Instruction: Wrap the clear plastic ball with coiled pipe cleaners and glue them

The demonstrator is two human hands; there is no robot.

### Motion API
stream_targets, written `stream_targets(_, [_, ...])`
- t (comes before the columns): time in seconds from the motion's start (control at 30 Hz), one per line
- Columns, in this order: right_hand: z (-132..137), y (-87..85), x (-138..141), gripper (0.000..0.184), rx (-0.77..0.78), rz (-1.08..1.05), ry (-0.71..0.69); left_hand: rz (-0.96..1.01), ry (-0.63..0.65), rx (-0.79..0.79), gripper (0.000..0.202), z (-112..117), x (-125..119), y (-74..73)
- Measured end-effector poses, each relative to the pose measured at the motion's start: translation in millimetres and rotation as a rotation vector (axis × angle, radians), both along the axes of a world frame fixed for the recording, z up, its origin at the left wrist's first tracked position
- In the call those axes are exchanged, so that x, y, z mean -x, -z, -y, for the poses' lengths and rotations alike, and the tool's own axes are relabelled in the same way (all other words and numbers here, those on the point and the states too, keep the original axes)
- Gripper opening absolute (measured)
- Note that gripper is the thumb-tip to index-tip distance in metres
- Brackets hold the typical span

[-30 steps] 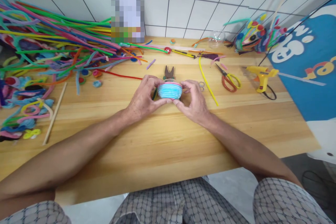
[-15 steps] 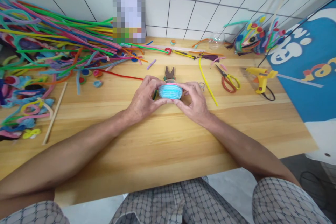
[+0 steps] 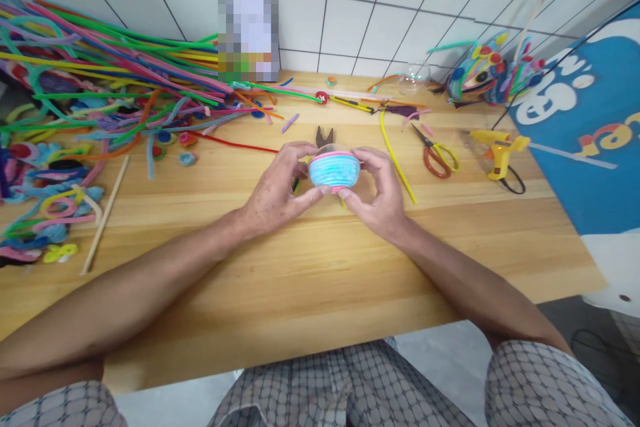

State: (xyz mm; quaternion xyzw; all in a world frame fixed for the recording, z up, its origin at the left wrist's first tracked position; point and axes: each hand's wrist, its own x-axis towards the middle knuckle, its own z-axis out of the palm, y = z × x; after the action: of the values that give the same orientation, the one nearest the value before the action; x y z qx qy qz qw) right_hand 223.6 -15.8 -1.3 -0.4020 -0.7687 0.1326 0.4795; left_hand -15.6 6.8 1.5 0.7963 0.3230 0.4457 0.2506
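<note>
Between my two hands is a small bowl-shaped piece [image 3: 334, 171], wound with light blue pipe cleaner and edged in pink at top and bottom. Its upper part looks clear, like a see-through dome. My left hand [image 3: 277, 190] grips it from the left, thumb at the lower edge. On the other side my right hand [image 3: 377, 190] holds it the same way, its thumb near the pink base. Just behind the piece lie pliers [image 3: 325, 136], jaws pointing away and handles mostly hidden by the piece and my hand.
Pipe cleaners [image 3: 125, 57] heap up at the left, near a wooden stick [image 3: 105, 217]. To the right lie a yellow pipe cleaner [image 3: 397, 159], scissors [image 3: 436, 153] and a yellow glue gun [image 3: 500, 147]. A colourful fish-like craft [image 3: 475, 73] and clear ball [image 3: 414, 78] stand by the tiled wall.
Both hands have shifted slightly right with the blue piece. It has tilted, so more of its pink upper rim and clear top shows.
</note>
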Motion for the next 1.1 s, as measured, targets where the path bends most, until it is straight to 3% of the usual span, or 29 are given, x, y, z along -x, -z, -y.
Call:
stream_targets(0.1, [-1,-10.9,-2,0.06,-0.107,0.025,-0.006,-0.051,0.003,0.045,0.049,1,0,2.8])
stream_targets(0.23, [-5,-8.4,-1,0.054,-0.043,0.117,-0.023,-0.224,-0.118,-0.024,0.052,-3,3,4.5])
stream_targets(0.37, [-5,-0.9,1,0.054,-0.001,0.131,-0.057,-0.146,-0.064,-0.076,0.055,-5,4,0.9])
stream_targets(0.5, [-3,-0.2,1,0.057,0.017,0.176,0.022,-0.144,-0.081,-0.059,0.052,-6,4,-1.6])
stream_targets(0.7, [0,-3.7,3,0.044,0.126,0.148,0.013,-0.169,-0.072,-0.028,0.058,-5,5,-4.8])
stream_targets(0.83, [2,-6.4,4,0.039,0.136,0.129,0.005,-0.185,-0.053,-0.04,0.051,-3,5,-7.5])
stream_targets(0.97, [1,-1.2,5,0.054,0.156,0.127,0.032,-0.2,-0.071,-0.018,0.044,-3,5,-8.5])
stream_targets(1.1, [0,5.3,5,0.069,0.244,0.147,0.021,-0.197,-0.076,0.036,0.049,-3,6,-9.3])
